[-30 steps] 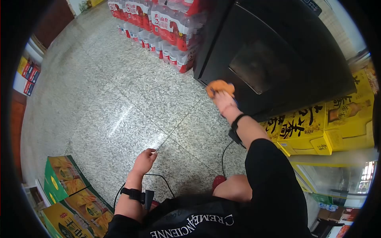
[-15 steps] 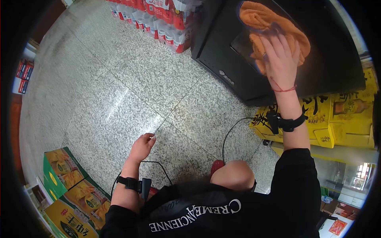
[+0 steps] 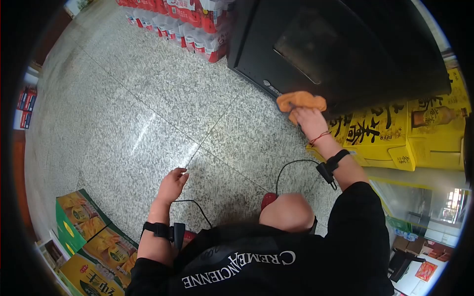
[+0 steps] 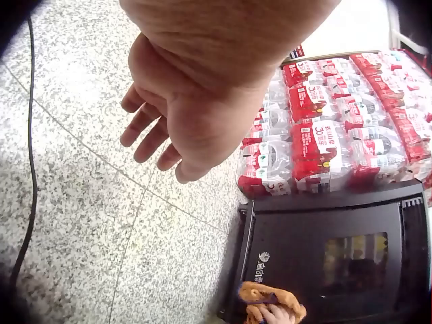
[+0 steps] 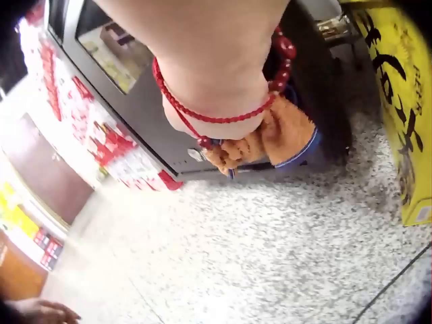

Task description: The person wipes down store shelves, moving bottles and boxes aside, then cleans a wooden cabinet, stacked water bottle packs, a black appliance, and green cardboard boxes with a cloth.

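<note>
My right hand (image 3: 312,123) holds a bunched orange cloth (image 3: 302,100) at the lower front edge of a black cabinet (image 3: 345,64). In the right wrist view, the cloth (image 5: 291,131), trimmed in blue, hangs out past the wrist, which hides most of the fingers. The cabinet's front carries a dark glossy panel (image 3: 301,52) and a small pale logo (image 4: 262,266). My left hand (image 3: 172,185) hangs over the speckled floor with its fingers loosely bent and nothing in them; the left wrist view shows those fingers (image 4: 150,138) apart.
Shrink-wrapped packs of red-labelled bottles (image 3: 190,29) stand left of the cabinet. Yellow beer cartons (image 3: 385,130) sit at its right. Green and yellow cartons (image 3: 94,237) are at the lower left. A black cable (image 3: 284,172) curves across the floor (image 3: 148,108) near my knee.
My right hand first swept the cloth from the cabinet's lower left corner up over the front panel, and has since come back down to the lower edge. The left hand stays about where it was.
</note>
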### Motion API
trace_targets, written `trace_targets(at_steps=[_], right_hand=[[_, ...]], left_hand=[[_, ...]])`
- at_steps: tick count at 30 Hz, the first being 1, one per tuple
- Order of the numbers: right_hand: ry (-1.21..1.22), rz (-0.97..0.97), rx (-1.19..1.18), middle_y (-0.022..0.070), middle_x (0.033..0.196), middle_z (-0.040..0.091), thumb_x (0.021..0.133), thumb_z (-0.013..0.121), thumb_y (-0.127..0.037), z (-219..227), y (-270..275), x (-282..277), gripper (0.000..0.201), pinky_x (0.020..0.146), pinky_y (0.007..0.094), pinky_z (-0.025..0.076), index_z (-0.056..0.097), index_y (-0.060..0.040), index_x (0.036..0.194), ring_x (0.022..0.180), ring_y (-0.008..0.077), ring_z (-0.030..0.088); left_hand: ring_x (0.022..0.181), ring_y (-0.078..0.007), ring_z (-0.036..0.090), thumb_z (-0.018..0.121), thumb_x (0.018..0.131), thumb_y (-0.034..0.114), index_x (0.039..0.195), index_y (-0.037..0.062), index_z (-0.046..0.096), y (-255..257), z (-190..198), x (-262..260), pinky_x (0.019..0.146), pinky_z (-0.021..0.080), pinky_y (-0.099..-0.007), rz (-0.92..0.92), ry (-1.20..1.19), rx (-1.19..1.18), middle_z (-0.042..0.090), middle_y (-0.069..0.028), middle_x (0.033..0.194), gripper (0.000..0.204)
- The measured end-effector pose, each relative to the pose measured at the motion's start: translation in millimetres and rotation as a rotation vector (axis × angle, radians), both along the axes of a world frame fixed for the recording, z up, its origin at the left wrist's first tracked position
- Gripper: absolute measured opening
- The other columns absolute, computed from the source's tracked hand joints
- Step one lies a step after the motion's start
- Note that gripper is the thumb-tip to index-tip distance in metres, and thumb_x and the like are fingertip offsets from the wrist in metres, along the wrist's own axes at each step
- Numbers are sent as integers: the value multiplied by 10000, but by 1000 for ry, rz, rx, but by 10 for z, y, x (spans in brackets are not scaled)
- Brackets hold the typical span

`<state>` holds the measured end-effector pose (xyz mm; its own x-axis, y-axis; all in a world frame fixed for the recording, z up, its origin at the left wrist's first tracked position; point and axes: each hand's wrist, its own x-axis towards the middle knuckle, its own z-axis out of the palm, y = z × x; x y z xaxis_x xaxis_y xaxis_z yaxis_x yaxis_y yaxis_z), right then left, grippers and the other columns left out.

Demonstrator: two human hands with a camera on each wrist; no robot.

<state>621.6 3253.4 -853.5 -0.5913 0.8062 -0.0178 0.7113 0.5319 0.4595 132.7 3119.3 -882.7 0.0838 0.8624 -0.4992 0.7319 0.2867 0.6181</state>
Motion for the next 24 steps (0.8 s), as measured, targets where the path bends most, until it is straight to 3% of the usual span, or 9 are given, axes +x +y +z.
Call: trace_targets(at_steps=[3,6,9,11,17,19,21,23,24], right_hand=[[201,-145,23,23,1179,565,649,714,-225,571,8,-85,534,847,381,402,564,-137,1153,1043,179,536],[174,-197,430,25,1112,580,563,759,-217,1342,-64,-100,586,799,403,393,588,-177,1123,969,217,552],[236,-211,713,6,1161,562,694,602,-63,1841,-117,85,510,928,459,321,606,-212,1182,1080,241,518],[282,-161,853,13,1172,558,686,591,-75,2011,-144,132,524,956,472,300,601,-212,1191,1138,245,494],[235,-282,501,51,1106,567,659,602,-97,1300,-216,-30,564,873,436,369,550,-188,1214,1061,239,522],[199,-498,121,52,1080,570,725,581,-133,812,-208,-121,471,856,424,387,537,-178,1191,1033,219,531],[174,-254,197,55,1061,570,777,542,-134,284,-165,-155,384,846,399,395,551,-137,1161,1032,207,534],[82,-442,-186,55,1057,569,815,501,-139,-47,-50,-310,343,900,383,384,573,-94,1148,1065,204,516],[87,-442,-185,55,1057,569,815,501,-139,-295,-64,-246,343,900,383,384,573,-94,1148,1065,204,516]], left_hand=[[921,-330,624,562,889,303,1093,24,612,8,-12,-19,810,489,-384,8,-29,-6,631,-203,1011,349],[919,-329,625,570,886,299,1097,23,609,3,-13,-37,805,490,-386,29,-37,8,632,-203,1008,349],[926,-325,626,568,888,299,1096,25,609,28,3,8,806,490,-386,15,-42,-15,636,-202,1007,346],[937,-322,626,567,890,301,1104,29,608,51,39,49,807,490,-382,14,-49,-43,640,-201,1008,349],[935,-319,626,561,893,313,1120,35,603,78,103,156,816,487,-379,-8,-37,-86,642,-198,1008,362],[927,-319,626,560,893,314,1115,37,605,43,48,161,819,486,-381,-24,-36,-35,641,-196,994,359],[923,-319,626,562,891,312,1114,36,605,36,49,162,817,486,-381,-31,-27,-36,640,-194,990,358],[919,-319,625,564,890,311,1112,36,605,15,53,151,815,486,-381,-40,-13,-39,639,-192,985,356],[913,-318,626,566,888,309,1113,35,604,5,51,147,813,487,-381,-43,-3,-34,637,-191,981,356]])
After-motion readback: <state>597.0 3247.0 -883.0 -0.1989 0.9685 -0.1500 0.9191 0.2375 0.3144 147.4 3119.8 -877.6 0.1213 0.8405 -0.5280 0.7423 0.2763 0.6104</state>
